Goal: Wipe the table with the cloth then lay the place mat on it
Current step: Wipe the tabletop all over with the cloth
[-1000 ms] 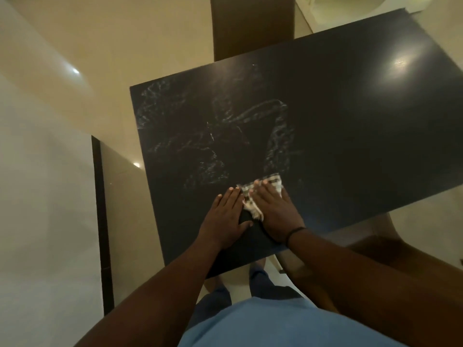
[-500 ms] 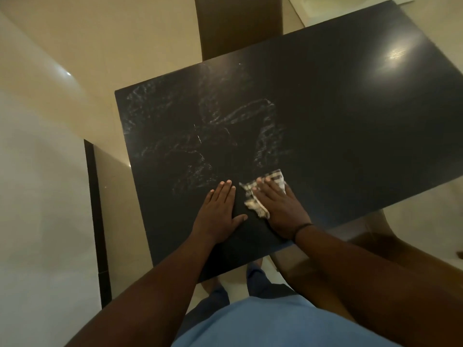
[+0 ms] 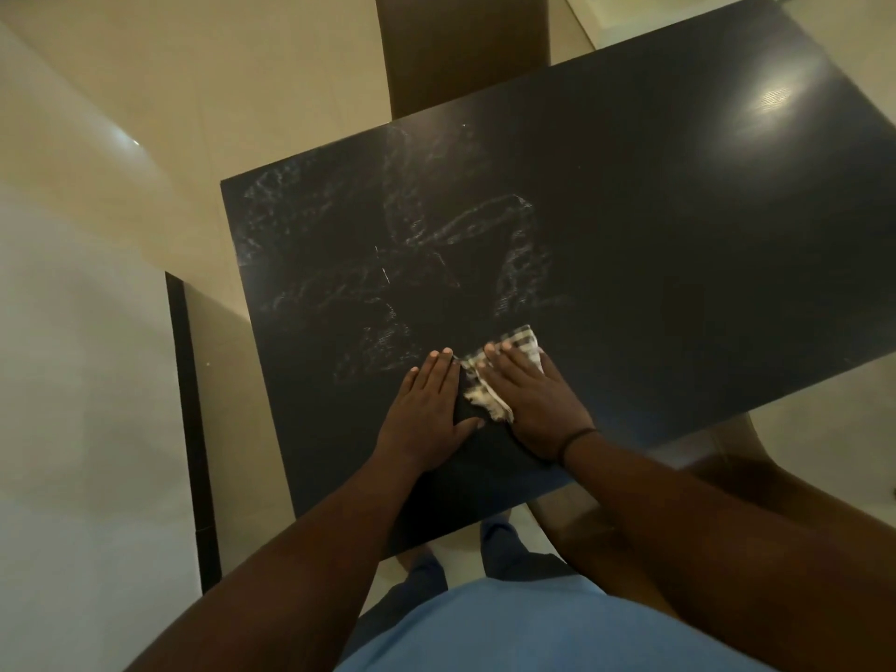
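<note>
The right hand (image 3: 536,402) lies flat, fingers straight and together, pressing down on a checked cloth (image 3: 489,380); there is no curled grip, only the palm and fingers bearing on it. The cloth is crumpled, pale with a dark check, its edges showing beyond the fingertips and on the thumb side. Just beside it the left hand (image 3: 431,412) rests flat on the bare table (image 3: 679,244), fingers straight, thumb stretched toward the cloth, holding nothing. A thin dark band circles the right wrist. The table is a dark, smooth rectangular slab near whose front edge the cloth sits; whitish streaky smears cover its left half, and a glossy light reflection marks the far right. Pale glossy floor tiles (image 3: 194,89) surround it.
</note>
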